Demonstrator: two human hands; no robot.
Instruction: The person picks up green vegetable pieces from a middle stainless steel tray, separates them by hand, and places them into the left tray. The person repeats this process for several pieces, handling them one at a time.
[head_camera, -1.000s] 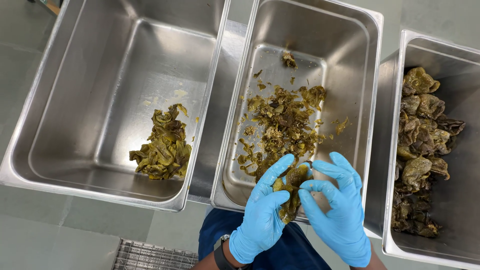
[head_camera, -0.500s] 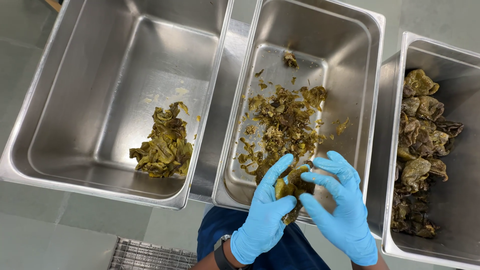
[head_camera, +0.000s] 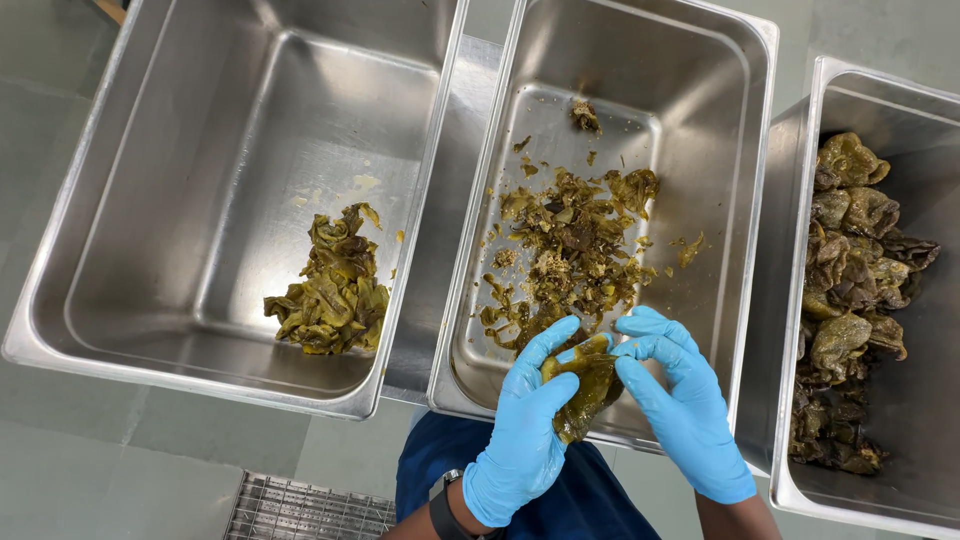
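Note:
Both my hands wear blue gloves and hold one soft, olive-green roasted pepper (head_camera: 583, 383) over the near rim of the middle steel pan (head_camera: 741, 160). My left hand (head_camera: 525, 425) cups it from the left and below. My right hand (head_camera: 677, 395) pinches its top edge with thumb and fingers. Behind the pepper, the middle pan holds a scatter of dark skins, seeds and scraps (head_camera: 570, 250).
The left steel pan (head_camera: 150, 180) has a small heap of peeled green pepper flesh (head_camera: 333, 290). The right steel pan (head_camera: 800, 200) is lined with several whole charred peppers (head_camera: 850, 280). A wire grate (head_camera: 310, 510) lies on the floor near my feet.
My hands have closed in on the pepper and drawn it slightly nearer, over the pan's near rim. The right fingers curled onto its top edge.

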